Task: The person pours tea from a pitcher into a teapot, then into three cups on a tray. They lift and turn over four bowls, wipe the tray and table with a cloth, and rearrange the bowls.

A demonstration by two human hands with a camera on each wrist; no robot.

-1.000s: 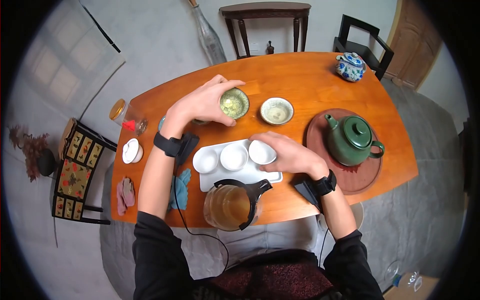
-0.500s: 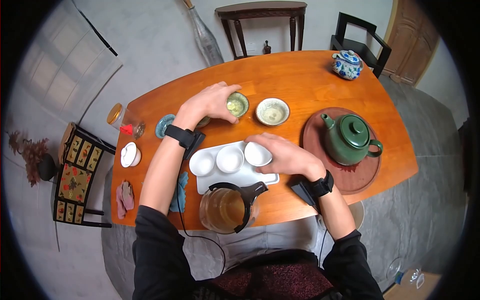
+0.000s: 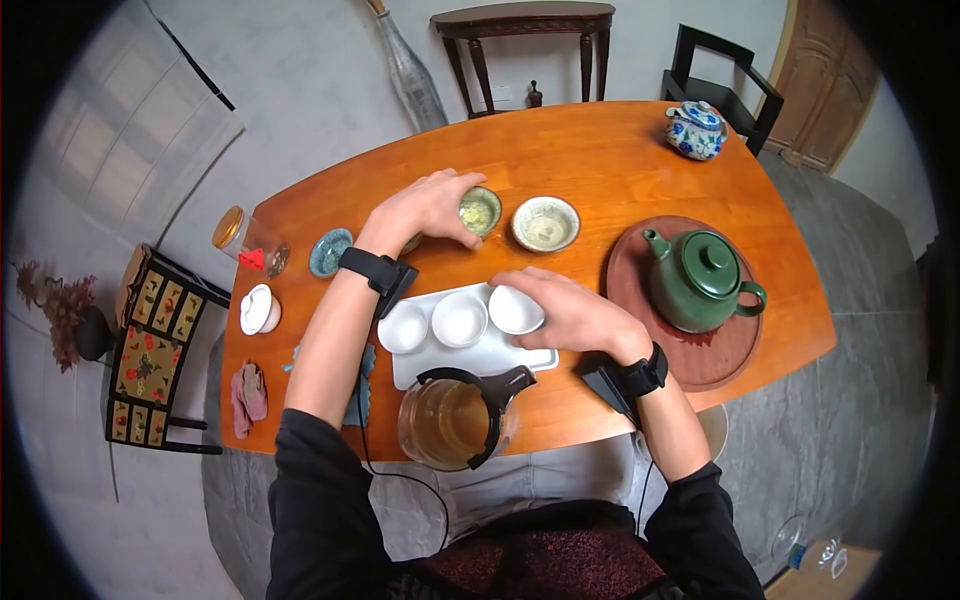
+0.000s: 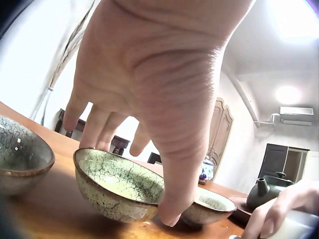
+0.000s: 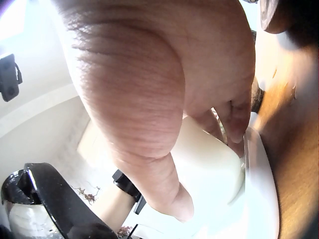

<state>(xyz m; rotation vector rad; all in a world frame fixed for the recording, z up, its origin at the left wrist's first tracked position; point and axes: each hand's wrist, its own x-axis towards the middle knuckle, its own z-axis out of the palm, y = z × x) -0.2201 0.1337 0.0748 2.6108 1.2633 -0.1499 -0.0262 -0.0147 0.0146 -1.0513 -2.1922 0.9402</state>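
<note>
My left hand [image 3: 430,207] [image 4: 149,74] grips a green crackle-glazed bowl [image 3: 480,211] [image 4: 117,189], thumb at its near rim and fingers at its far side. A pale crackled bowl [image 3: 545,224] [image 4: 207,204] stands just right of it; another dark one [image 4: 20,154] is partly under my left wrist in the head view. With my right hand [image 3: 575,310] [image 5: 149,84] I hold a white cup [image 3: 514,309] [image 5: 207,154] between thumb and fingers at the right end of a white tray [image 3: 420,373] [image 5: 261,184]. Two more white cups [image 3: 403,327] [image 3: 460,319] stand on that tray.
A glass pitcher [image 3: 450,420] of brown liquid is at the near edge. On the right, a green teapot [image 3: 700,280] stands on a round tray [image 3: 720,365]. A teal bowl [image 3: 330,252], glass jar [image 3: 250,242], lidded white cup [image 3: 261,309] and cloths are on the left.
My left hand and the green bowl have moved slightly right, closer to the pale bowl. More of the teal bowl shows beside my left forearm. The right hand keeps its hold on the white cup.
</note>
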